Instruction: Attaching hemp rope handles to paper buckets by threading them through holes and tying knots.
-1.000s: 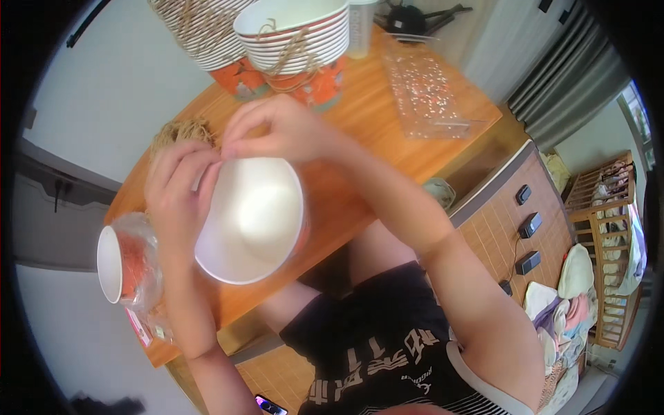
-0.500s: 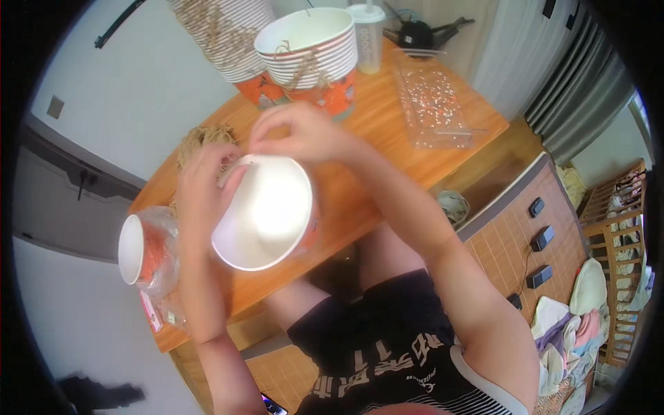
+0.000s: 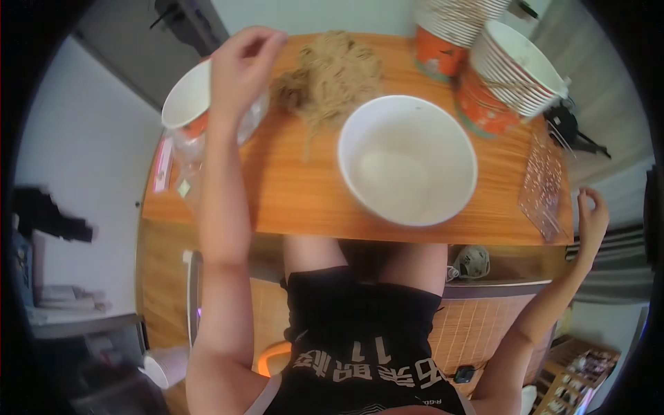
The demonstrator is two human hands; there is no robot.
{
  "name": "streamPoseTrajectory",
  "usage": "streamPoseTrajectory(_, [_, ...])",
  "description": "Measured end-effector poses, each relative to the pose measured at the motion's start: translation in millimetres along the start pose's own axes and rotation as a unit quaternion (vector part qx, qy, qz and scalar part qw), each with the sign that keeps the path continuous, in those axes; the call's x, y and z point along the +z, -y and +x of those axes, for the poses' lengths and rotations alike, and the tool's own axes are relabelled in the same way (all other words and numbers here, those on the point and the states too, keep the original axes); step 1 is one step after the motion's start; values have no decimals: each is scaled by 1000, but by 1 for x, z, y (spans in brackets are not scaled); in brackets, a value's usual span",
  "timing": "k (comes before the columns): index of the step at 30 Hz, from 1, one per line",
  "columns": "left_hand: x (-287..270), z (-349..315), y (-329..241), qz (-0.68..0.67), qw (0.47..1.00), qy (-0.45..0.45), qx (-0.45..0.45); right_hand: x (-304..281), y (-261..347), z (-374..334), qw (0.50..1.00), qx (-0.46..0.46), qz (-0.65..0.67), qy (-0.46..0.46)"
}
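Head view: Arms spread, a person sits at a wooden worktop [image 3: 290, 200], one white paper bucket [image 3: 408, 159] on it, touched by neither hand. The left hand [image 3: 238, 70] is nearest one plastic-wrapped bucket [image 3: 188, 97], thumb and forefinger close together; the right hand [image 3: 593, 213], near one speckled tray [image 3: 543, 181], has fingers loosely curled. Whether either pinches anything cannot be told. Apparently between grips, both would need to come inward to handle the bucket. One twine heap [image 3: 342, 72] and two bucket stacks [image 3: 494, 79] sit beyond.
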State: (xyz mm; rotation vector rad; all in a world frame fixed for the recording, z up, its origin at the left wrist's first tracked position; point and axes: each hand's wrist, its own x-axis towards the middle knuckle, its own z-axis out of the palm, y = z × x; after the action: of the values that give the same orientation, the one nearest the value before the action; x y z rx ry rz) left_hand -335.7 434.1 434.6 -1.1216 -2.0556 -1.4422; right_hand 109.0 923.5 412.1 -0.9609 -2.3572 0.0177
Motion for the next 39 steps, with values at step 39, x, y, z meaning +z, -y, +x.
streamPoseTrajectory(39, [49,-18,18,-348,930,64,-102,29,250,-100,900,-358,249,21])
